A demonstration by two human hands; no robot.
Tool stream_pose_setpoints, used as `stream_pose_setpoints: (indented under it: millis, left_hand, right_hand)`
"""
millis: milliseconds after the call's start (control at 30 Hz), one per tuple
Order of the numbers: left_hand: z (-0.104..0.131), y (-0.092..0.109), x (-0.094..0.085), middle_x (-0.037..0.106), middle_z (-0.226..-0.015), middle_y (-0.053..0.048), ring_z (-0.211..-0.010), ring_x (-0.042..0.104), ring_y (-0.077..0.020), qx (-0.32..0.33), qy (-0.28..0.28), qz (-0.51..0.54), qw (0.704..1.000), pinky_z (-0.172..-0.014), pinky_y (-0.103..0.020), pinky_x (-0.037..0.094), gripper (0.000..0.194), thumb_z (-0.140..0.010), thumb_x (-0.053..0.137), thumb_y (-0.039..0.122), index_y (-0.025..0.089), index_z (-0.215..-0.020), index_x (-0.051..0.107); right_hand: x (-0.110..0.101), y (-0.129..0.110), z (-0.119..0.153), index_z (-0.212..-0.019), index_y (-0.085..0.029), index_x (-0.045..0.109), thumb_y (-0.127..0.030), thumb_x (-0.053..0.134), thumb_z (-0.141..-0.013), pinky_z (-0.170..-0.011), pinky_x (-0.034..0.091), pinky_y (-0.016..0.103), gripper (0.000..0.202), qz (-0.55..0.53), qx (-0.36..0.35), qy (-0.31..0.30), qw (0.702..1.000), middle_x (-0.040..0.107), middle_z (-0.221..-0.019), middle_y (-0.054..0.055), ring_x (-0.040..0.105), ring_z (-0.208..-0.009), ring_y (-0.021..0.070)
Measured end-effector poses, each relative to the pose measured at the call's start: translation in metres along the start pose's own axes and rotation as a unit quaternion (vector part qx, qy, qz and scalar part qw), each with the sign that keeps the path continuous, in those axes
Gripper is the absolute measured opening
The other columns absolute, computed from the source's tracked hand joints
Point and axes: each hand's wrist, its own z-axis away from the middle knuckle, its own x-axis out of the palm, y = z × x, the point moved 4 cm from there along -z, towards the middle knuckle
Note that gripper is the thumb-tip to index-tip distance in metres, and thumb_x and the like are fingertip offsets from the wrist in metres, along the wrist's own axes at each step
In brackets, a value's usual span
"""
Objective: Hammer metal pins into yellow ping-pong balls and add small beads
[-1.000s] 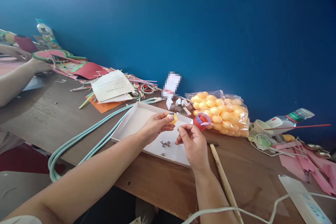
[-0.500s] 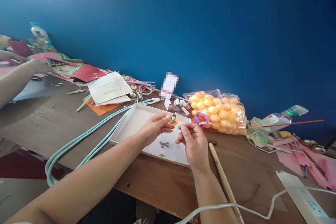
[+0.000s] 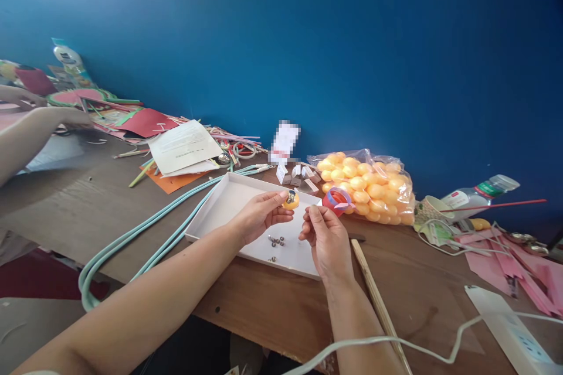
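In my left hand [image 3: 261, 215] is a small round orange piece [image 3: 290, 200] with a shiny, dark metallic middle, pinched between thumb and fingers. My right hand [image 3: 323, 234] is just to its right, thumb and forefinger pressed together. Whatever is between those fingertips is too small to make out. Both hands are over a shallow white box lid [image 3: 215, 202]. Several small shiny metal pieces [image 3: 277, 241] lie inside it, below my hands.
Behind the lid sit a bag of orange balls [image 3: 373, 187] and a red-and-blue tape roll [image 3: 336, 199]. A wooden-handled hammer [image 3: 373, 293] lies right of my right hand. Pale green cords [image 3: 145, 234] loop at left. A co-worker's arm [image 3: 30, 132] reaches in at far left.
My right hand has drawn slightly away from the orange piece, to the right. The orange piece has turned a little in my left hand. At far left, the co-worker's hand has shifted slightly.
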Motion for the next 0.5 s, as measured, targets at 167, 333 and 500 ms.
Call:
stream_pose_setpoints:
  millis: [167,333,500]
  left_hand:
    - [-0.003,-0.002,-0.005,0.068,-0.089,-0.009,-0.072,0.064,-0.0096,-0.007,0.026,-0.005,1.0,-0.073,-0.021,0.055,0.029,-0.075,0.072,0.031,0.009,-0.092,0.067]
    - [-0.005,-0.002,-0.007,0.068,-0.087,-0.009,-0.07,0.063,-0.0093,-0.005,0.051,0.004,0.999,-0.07,-0.02,0.055,0.026,-0.076,0.072,0.03,0.008,-0.09,0.067]
    - [-0.003,0.0,-0.005,0.068,-0.089,-0.009,-0.07,0.064,-0.0091,-0.01,0.046,-0.001,0.999,-0.07,-0.02,0.055,0.025,-0.077,0.071,0.029,0.009,-0.09,0.066]
  right_hand:
    - [-0.006,0.006,-0.005,-0.091,-0.02,0.061,-0.041,0.066,-0.078,-0.051,0.049,0.024,0.025,0.163,0.011,-0.012,0.986,0.06,-0.068,-0.003,0.055,-0.053,0.0098]
    - [-0.006,0.012,-0.008,-0.087,-0.02,0.069,-0.034,0.06,-0.079,-0.066,0.049,0.031,0.018,0.438,-0.053,-0.054,0.896,0.068,-0.087,0.004,0.059,-0.063,0.0143]
    - [-0.003,-0.021,0.003,-0.101,-0.019,0.068,-0.036,0.056,-0.082,-0.072,0.049,0.031,0.028,0.482,-0.11,-0.018,0.869,0.068,-0.1,0.007,0.06,-0.066,0.0148]
